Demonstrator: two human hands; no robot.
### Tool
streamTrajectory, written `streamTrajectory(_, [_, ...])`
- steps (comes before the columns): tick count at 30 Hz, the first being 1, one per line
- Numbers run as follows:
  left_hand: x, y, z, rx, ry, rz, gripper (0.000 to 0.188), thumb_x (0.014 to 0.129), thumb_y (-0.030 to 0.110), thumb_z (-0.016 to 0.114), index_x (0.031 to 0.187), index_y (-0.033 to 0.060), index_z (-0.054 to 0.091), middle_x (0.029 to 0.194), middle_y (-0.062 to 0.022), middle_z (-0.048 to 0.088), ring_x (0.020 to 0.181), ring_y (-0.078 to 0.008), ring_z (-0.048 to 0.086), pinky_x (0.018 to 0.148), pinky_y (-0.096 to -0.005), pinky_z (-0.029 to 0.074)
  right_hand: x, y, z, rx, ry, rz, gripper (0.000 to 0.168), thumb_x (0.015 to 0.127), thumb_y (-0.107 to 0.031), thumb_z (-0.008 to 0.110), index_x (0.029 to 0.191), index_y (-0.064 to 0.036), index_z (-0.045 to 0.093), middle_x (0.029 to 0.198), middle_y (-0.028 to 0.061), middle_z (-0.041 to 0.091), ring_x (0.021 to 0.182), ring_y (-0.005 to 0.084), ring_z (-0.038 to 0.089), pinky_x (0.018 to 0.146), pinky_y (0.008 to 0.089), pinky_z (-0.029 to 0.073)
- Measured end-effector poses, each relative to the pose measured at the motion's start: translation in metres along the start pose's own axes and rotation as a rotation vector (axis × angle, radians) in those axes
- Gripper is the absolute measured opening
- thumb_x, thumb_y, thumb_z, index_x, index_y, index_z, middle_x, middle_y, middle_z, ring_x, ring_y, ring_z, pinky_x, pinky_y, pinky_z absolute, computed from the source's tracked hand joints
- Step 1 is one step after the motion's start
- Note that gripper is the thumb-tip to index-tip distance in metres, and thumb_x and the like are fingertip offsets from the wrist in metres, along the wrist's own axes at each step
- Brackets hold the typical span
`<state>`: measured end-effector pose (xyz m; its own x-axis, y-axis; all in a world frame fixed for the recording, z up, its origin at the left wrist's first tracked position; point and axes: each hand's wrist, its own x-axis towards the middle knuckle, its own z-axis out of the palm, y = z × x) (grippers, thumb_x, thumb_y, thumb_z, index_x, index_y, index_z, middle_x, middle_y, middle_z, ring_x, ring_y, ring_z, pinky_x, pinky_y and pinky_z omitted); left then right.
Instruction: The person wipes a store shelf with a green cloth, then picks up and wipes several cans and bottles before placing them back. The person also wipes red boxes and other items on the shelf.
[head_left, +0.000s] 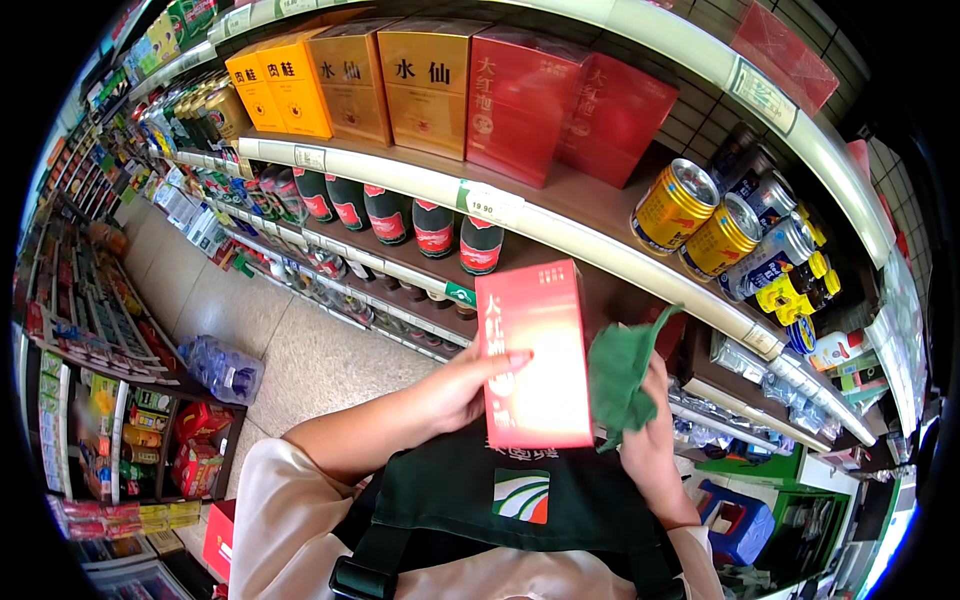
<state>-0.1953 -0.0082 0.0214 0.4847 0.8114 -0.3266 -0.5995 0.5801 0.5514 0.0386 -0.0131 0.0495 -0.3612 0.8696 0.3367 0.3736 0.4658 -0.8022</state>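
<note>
My left hand grips a red cardboard box with pale writing, its thumb across the front and its fingers hidden behind. Glare whitens much of the box's face. In my right hand is a crumpled green cloth, held just beside the box's right side; whether the cloth touches the box I cannot tell. Both hands are in front of my dark green apron. Ahead, on the shelf, two similar red boxes stand upright beside brown-gold boxes and yellow boxes.
The shelf's white front edge runs close beyond my hands. Gold drink cans stand to the right, dark bottles with red labels one shelf lower. Wrapped water bottles sit on the floor at left; a blue plastic stool is at lower right.
</note>
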Motion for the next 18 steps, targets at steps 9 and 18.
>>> streamTrajectory(9, [0.007,-0.003,-0.035,0.538,-0.152,0.279,0.098,0.078,0.008,0.071,0.148,0.0125,0.003,0.135,-0.0137,0.04,0.12,-0.0192,0.046,0.098,-0.0345,0.04,0.035,0.022,0.046,-0.338,0.314,-0.227,0.042,0.066,0.001,0.069,0.107,-0.007,0.061,0.124,0.016,0.045,0.11,0.0348,0.048,0.091,0.0417,0.044])
streamTrajectory(18, [0.027,0.004,-0.069,1.654,-0.109,0.883,0.046,0.059,0.017,0.079,0.102,0.0085,0.063,0.106,-0.0106,0.061,0.095,-0.0328,0.057,0.081,-0.0417,0.047,0.048,-0.006,0.073,-0.301,-0.021,-0.125,0.036,0.068,-0.008,0.068,0.104,-0.008,0.065,0.119,0.013,0.054,0.106,0.0329,0.049,0.093,0.0407,0.04])
